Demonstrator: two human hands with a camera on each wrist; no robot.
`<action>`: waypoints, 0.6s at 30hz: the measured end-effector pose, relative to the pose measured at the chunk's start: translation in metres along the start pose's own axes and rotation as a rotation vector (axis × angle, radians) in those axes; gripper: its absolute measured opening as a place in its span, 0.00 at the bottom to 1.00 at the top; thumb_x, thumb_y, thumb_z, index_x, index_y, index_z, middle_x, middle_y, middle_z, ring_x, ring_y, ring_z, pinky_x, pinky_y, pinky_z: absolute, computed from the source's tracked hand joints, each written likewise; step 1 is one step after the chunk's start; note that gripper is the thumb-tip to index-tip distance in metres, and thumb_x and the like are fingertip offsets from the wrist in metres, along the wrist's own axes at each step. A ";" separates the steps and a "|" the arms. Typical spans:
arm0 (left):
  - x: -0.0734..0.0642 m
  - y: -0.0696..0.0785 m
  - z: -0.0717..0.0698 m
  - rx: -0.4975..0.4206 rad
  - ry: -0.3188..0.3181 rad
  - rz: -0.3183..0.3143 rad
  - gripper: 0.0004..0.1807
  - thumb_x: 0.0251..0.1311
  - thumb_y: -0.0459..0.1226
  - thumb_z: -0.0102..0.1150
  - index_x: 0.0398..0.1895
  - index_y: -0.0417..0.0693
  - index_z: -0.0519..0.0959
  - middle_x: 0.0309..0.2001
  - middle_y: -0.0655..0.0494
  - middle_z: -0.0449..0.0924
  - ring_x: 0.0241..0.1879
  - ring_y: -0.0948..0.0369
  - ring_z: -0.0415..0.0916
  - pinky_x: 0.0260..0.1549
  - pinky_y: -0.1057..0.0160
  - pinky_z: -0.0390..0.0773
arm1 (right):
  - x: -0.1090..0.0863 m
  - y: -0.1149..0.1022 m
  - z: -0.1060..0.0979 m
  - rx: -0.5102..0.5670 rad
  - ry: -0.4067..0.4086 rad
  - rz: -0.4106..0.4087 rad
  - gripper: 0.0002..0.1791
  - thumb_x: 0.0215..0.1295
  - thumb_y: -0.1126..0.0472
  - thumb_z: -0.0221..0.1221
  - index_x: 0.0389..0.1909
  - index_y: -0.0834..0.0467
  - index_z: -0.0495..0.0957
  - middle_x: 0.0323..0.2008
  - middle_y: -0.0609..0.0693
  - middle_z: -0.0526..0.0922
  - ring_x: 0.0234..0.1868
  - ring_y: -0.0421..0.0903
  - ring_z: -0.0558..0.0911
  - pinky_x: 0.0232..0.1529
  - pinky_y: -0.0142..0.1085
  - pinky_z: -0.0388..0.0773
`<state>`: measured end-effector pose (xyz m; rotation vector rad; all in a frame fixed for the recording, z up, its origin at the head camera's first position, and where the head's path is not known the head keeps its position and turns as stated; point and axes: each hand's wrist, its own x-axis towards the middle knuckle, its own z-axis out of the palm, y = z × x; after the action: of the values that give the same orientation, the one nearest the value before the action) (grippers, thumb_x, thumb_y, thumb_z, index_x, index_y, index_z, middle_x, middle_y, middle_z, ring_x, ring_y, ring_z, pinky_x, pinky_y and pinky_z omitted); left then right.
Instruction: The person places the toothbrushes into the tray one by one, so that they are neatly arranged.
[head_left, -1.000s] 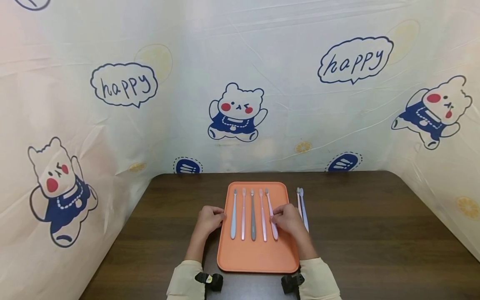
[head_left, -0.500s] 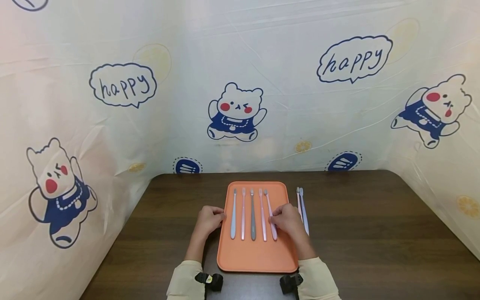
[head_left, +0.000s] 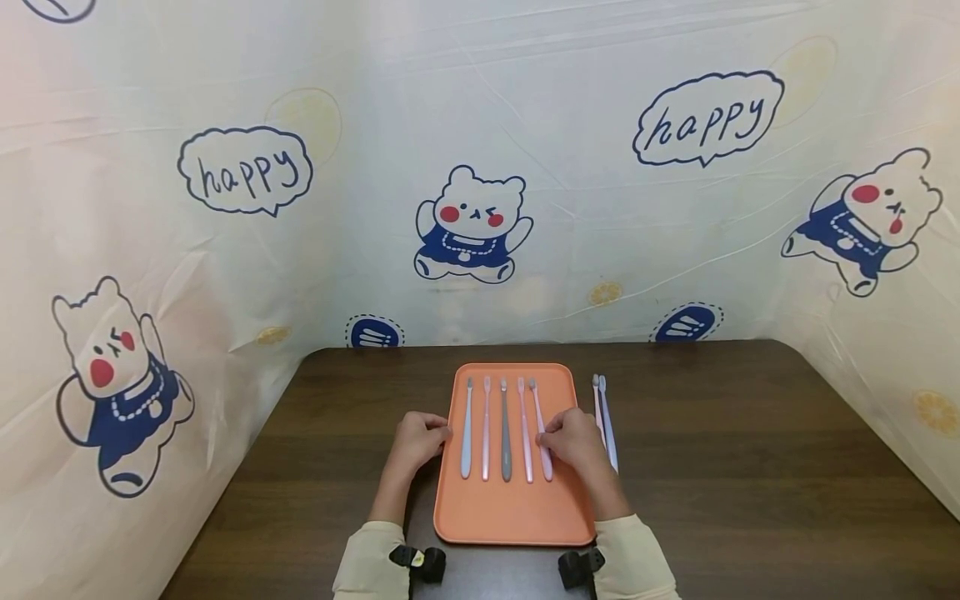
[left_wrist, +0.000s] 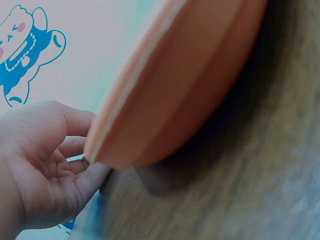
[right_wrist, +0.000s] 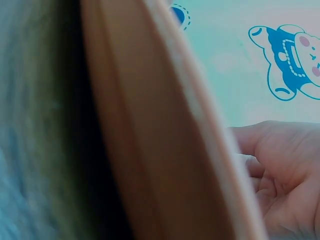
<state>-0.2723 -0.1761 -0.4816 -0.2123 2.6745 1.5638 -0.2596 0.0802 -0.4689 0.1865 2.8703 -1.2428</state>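
An orange tray (head_left: 517, 515) lies on the table, bearing several toothbrushes side by side: a light blue one (head_left: 467, 442), a pink one (head_left: 487, 442), a grey one (head_left: 506, 442), another pink one (head_left: 527, 450) and a purple one (head_left: 538, 414) at the right, slightly tilted. My left hand (head_left: 417, 438) grips the tray's left rim between thumb and fingers, which the left wrist view shows up close. With its fingertips my right hand (head_left: 576, 437) pinches the handle of the purple toothbrush. In the right wrist view the tray wall hides those fingertips.
Right of the tray, two more toothbrushes lie close together on the dark wooden table (head_left: 750, 458), a blue one (head_left: 608, 425) and a pale one (head_left: 597, 404), partly behind my right hand. A printed curtain (head_left: 570, 192) surrounds the table's back and sides.
My right hand has moved slightly left, carrying the purple toothbrush's lower end toward the pink one beside it. My left hand stays on the tray rim.
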 end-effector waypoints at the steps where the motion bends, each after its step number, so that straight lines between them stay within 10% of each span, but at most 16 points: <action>1: 0.000 0.000 0.000 -0.004 0.000 0.001 0.13 0.60 0.31 0.60 0.43 0.32 0.86 0.41 0.41 0.87 0.32 0.62 0.82 0.32 0.62 0.86 | 0.000 0.000 0.000 0.002 -0.004 0.002 0.06 0.57 0.62 0.72 0.26 0.60 0.87 0.23 0.50 0.84 0.26 0.43 0.79 0.23 0.30 0.71; 18: 0.001 -0.001 0.000 -0.011 0.004 0.012 0.13 0.59 0.31 0.60 0.43 0.32 0.87 0.40 0.41 0.88 0.32 0.62 0.83 0.31 0.63 0.86 | -0.001 0.000 -0.006 0.007 -0.022 0.000 0.06 0.61 0.62 0.68 0.32 0.62 0.86 0.23 0.51 0.83 0.23 0.41 0.79 0.23 0.30 0.74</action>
<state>-0.2729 -0.1765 -0.4824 -0.2014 2.6762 1.5830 -0.2587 0.0842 -0.4651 0.1721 2.8476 -1.2462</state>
